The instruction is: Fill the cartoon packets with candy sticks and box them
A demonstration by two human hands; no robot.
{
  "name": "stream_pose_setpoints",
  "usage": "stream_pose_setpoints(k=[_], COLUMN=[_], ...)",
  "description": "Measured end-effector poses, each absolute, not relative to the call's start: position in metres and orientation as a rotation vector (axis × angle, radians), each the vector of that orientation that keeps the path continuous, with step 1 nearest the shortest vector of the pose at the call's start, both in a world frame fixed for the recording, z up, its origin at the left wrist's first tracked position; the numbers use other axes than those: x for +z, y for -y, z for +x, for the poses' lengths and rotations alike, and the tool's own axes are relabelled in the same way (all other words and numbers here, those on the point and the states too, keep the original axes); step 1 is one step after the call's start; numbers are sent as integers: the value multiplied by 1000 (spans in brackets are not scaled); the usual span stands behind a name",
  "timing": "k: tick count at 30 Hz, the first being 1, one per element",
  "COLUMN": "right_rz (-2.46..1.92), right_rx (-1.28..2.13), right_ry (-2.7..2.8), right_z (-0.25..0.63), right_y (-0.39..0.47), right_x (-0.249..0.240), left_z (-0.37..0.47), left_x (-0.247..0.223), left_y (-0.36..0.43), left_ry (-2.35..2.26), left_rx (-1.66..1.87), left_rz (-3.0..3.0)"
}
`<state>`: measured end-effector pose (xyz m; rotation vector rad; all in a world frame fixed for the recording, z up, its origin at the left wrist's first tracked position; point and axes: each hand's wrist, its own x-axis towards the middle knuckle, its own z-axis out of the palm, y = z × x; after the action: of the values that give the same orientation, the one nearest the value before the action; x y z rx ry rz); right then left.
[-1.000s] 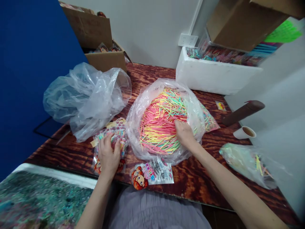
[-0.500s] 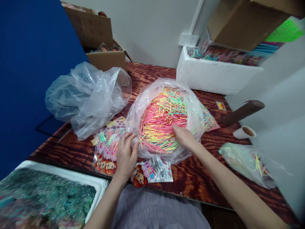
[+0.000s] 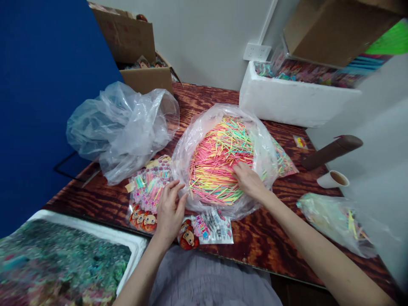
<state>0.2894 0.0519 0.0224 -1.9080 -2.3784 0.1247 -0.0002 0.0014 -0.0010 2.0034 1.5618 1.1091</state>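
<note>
- From where I stand, the work looks to be at the picking stage: the right hand (image 3: 250, 182) has its fingertips down among the thin coloured sticks (image 3: 219, 148), on the right side of the heap.
- The sticks lie heaped inside an open, clear plastic bag (image 3: 182, 163) in the middle of the tabletop (image 3: 261, 250), mostly pink and yellow, with more green and blue towards the far right.
- The right hand's grip is bent inward and touches the heap, but I cannot tell whether any sticks are pinched in it.
- The left hand's grip is loose and holds nothing that I can make out; that hand (image 3: 168, 212) is curved, with its fingers spread, at the near left side of the bag.
- Just left of it is a fan of overlapping printed packets (image 3: 143, 197); just right lies a single packet (image 3: 201, 228) with a red-haired figure, at the near edge.
- To my eye, the next move calls for a light pinch that parts a few sticks from the tangle without dragging up their neighbours, while the left hand, being free, is well placed for either the bag's rim or a packet.
</note>
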Motion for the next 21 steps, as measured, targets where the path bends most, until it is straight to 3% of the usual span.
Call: stream_pose_setpoints(k=[6,10,16,21], right_rz=[-1553,-1363,-1351,-1602], right_rx=[1184,1615,1797,1503], right_ry=[1507,991,844,1049], right_z=[286,280,272,271], right_y=[-59,-46,-24,-26], right_x=[25,24,17,8], left_z=[12,21,31,45], left_x=[10,10,3,3], left_y=[-3,-5,-10,-16], left_ry=[-1479,-1364,-1261,-1214], left_rx=[1127,1084,1014,999], left_rz=[1933,1834,1720,1701])
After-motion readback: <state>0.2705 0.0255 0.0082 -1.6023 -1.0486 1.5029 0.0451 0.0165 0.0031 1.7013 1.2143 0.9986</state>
